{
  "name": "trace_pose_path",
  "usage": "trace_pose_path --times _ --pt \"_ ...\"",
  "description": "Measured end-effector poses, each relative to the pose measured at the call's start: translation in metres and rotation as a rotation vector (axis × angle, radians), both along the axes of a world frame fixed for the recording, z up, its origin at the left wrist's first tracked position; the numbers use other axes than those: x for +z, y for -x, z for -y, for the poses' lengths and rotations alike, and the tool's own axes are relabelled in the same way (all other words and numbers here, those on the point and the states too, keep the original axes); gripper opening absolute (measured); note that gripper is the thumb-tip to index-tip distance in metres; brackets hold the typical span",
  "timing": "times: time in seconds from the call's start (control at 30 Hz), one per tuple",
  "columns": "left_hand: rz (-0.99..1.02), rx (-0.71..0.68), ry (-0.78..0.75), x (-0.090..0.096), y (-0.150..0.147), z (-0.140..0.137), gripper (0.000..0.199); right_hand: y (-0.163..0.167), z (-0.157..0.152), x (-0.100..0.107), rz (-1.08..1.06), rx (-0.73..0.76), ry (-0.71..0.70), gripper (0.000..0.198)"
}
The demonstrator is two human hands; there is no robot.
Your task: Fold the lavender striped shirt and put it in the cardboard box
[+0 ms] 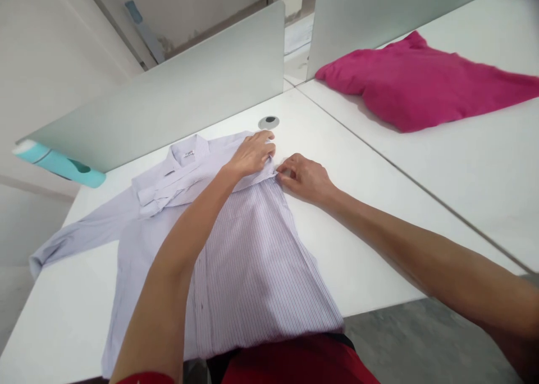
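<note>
A pale lilac striped button-up shirt (252, 249) lies spread front up on the white table, its collar toward the back. One sleeve is folded across the chest, with the cuff near the collar side; the other sleeve stretches out to the left. My left hand (252, 152) rests on the folded sleeve at the right shoulder, fingers bent and somewhat apart on the cloth. Just right of it, my right hand (305, 177) pinches the shirt's edge at the fold between thumb and fingers. The two hands are close together but apart.
A bright pink folded cloth (421, 81) lies on the adjoining table to the right. Frosted divider panels (189, 86) stand along the back edge. A turquoise cylinder-like object (63, 162) leans at the left back corner. A round cable grommet (268, 122) sits behind the shirt.
</note>
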State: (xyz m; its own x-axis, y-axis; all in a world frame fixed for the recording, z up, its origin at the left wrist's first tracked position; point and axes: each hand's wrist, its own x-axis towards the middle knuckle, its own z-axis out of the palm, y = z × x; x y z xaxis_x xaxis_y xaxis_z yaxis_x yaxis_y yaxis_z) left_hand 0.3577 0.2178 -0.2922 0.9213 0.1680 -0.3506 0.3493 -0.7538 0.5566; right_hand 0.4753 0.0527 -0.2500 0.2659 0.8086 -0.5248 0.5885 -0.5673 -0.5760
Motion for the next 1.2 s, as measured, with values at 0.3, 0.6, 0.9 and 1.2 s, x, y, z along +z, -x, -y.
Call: trace_pose_path --times 0.3,0.6,0.9,1.2 --pt "0.002 0.222 -0.033 -0.003 0.014 0.013 0.034 0.016 -0.011 0.018 -0.067 -0.088 0.153 0.008" --pt "0.133 0.362 0.082 0.031 0.075 0.045 0.044 0.023 -0.018 0.023 0.015 -0.031 0.246 0.017" --pt "0.197 0.169 -0.153 0.059 0.106 0.099 0.036 0.030 -0.018 0.023 0.054 -0.059 0.249 0.023" --pt "-0.043 0.126 -0.170 0.069 0.114 0.106 0.038 0.037 -0.014 0.014 0.164 -0.076 0.229 0.027"
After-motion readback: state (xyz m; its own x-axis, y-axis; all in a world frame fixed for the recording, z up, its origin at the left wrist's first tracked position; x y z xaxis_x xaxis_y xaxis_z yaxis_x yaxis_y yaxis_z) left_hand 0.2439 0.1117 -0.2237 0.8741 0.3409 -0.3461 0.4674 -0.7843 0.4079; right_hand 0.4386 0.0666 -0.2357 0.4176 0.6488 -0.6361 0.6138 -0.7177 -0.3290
